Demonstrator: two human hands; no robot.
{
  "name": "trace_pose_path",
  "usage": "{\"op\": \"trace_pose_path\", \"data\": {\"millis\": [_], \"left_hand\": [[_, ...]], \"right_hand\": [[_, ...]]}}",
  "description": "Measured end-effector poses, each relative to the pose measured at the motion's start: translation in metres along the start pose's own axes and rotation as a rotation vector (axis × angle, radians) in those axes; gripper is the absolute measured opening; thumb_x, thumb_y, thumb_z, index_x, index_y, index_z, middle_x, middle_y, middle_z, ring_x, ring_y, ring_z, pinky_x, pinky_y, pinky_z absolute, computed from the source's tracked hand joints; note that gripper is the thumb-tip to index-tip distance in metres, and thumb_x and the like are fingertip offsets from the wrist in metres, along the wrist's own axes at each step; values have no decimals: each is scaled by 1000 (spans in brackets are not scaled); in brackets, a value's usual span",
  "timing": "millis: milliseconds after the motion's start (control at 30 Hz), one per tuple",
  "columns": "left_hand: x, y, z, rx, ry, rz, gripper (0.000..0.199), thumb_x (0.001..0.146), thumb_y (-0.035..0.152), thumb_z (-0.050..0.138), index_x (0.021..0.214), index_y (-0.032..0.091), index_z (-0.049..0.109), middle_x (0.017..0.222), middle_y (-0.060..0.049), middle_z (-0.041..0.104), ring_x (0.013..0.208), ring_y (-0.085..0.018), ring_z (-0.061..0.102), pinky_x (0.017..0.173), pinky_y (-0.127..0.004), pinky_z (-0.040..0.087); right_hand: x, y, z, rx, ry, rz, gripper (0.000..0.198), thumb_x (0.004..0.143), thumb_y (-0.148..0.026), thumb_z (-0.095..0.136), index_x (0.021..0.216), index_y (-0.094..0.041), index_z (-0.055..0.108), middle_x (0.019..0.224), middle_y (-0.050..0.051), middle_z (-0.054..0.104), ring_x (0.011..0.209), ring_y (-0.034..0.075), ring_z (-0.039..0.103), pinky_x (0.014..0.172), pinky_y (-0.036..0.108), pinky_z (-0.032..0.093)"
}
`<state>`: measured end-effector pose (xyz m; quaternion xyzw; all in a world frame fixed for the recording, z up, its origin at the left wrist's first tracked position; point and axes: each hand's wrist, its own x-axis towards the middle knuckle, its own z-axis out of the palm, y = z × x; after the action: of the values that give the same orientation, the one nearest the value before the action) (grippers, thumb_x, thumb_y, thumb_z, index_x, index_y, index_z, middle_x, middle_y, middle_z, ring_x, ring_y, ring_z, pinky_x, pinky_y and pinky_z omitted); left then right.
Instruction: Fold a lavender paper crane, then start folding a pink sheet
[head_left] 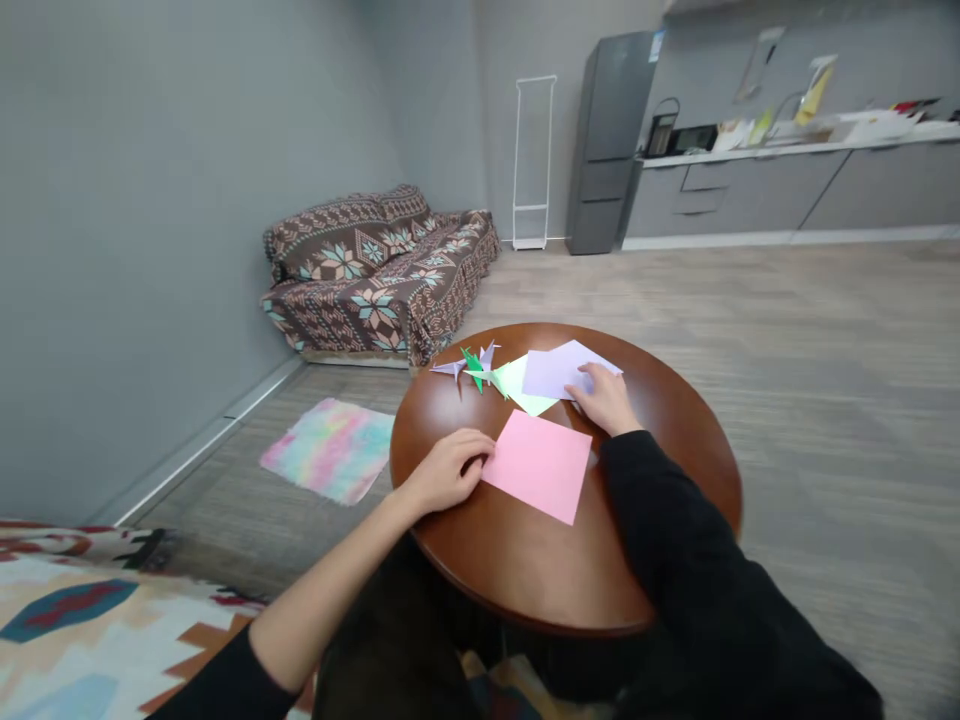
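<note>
Right sleeve (694,550): black, closest in, reaching over the right side of the round table (517,585).
Pink sheet (540,462): flat about the table's middle, one corner toward the near edge.
Left hand (454,468): loosely curled, thumb and forefinger a little apart, fingertips at the sheet's left corner; whether they pinch it, I cannot tell.
Right hand (604,398): half open over the lilac paper (551,372) toward the far edge; a firm grip cannot be made out.
Pale green paper (536,405): partly under the lilac.
Folded figures (473,368): near the far-left edge, beside the green.
Handling: best, I judge, to steady pink lightly, shift lilac flat by its rim without creasing, and keep clear of the figures.
</note>
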<state>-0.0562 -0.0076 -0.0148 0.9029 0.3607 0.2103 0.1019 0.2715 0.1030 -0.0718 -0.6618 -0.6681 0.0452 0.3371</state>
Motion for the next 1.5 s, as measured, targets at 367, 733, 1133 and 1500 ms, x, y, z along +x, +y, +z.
{"op": "trace_pose_path", "data": {"millis": [367,733,1133,1500], "left_hand": [[88,9,44,174,-14,-261,34,101,31,48,116,10,70,131,-22,67,124,-37,57,107,-54,46],[135,-5,63,88,7,-247,30,100,21,46,124,19,64,128,-12,71,125,-29,60,104,-45,50],[146,-9,52,238,32,-229,40,99,20,51,138,20,58,158,-17,50,127,-37,56,105,-57,49],[147,-21,41,353,-69,-200,30,99,19,48,106,7,75,113,-24,72,119,-38,62,101,-51,51]], "right_hand": [[36,46,-12,-23,84,232,53,98,-51,48,131,-13,62,139,25,65,136,40,53,116,76,18],[43,50,-10,29,89,164,34,93,-42,55,113,-19,70,109,11,81,107,29,73,99,43,52],[34,10,5,-28,7,-54,40,94,-37,56,127,-17,67,134,17,71,129,35,61,113,52,39],[34,11,9,-68,-76,-69,39,96,-37,54,126,-15,67,132,19,72,127,34,63,110,47,42]]}}
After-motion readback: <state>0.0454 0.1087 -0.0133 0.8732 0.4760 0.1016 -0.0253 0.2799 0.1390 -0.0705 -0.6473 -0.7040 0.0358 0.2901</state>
